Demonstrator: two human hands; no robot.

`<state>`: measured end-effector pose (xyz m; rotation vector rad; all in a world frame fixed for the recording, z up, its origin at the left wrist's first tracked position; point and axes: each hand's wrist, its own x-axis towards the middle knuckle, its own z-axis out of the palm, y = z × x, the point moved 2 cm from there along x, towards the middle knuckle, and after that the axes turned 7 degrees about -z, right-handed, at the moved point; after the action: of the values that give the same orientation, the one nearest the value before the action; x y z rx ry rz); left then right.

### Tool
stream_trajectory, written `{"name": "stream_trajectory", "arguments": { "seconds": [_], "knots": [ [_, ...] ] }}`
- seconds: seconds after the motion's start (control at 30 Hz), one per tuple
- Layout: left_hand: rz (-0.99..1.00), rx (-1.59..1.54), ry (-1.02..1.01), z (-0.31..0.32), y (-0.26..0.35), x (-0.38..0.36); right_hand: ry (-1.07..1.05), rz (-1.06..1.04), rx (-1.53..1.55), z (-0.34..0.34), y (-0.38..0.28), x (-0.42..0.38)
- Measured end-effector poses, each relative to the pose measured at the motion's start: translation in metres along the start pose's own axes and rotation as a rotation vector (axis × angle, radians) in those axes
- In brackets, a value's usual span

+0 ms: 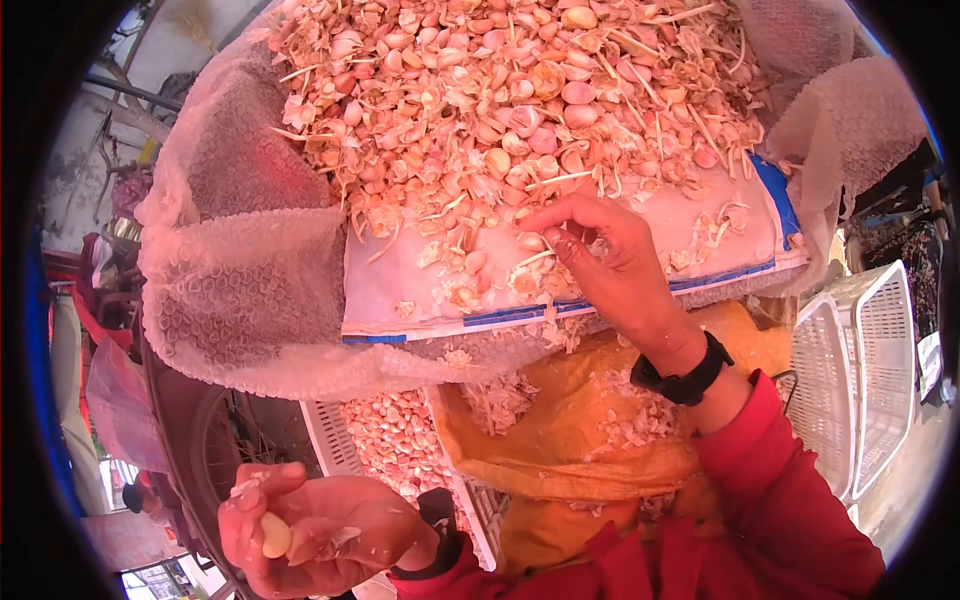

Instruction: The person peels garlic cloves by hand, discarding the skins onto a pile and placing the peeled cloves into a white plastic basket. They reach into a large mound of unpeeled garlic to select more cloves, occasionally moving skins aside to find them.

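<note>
My left hand [315,530] is turned palm up at the lower left, its fingers curled around a pale garlic clove [276,536]. Bits of skin cling to that palm. On the near edge of the heap, my right hand [615,262] has its thumb and index finger closed about a pinkish garlic clove [533,242]. A large heap of garlic cloves [500,110], mixed with dry skins and stalks, lies beyond it. The heap rests on a white sheet with blue edging [400,300]. A dark watch or band [690,375] is on my right wrist.
Bubble wrap [250,290] surrounds the sheet. Below it, a white crate [330,440] contains many cloves [395,440]. An orange sack [570,440] with loose skins drapes beside the crate. White slatted crates [880,370] stand at right; a wheel [220,430] is at left.
</note>
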<state>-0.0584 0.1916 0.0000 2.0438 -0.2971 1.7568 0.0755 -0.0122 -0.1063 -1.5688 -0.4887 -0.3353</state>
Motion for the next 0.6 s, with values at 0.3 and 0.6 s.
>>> {"name": "stream_trajectory", "arguments": {
  "seconds": [0.3, 0.6],
  "knots": [
    [-0.445, 0.741, -0.455, -0.048, -0.179, -0.044, -0.324, -0.271, -0.36, 0.045, 0.006, 0.011],
    [-0.399, 0.451, -0.438, -0.063, -0.143, -0.073, -0.562, -0.228, -0.51, 0.063, 0.033, 0.025]
  ]
}}
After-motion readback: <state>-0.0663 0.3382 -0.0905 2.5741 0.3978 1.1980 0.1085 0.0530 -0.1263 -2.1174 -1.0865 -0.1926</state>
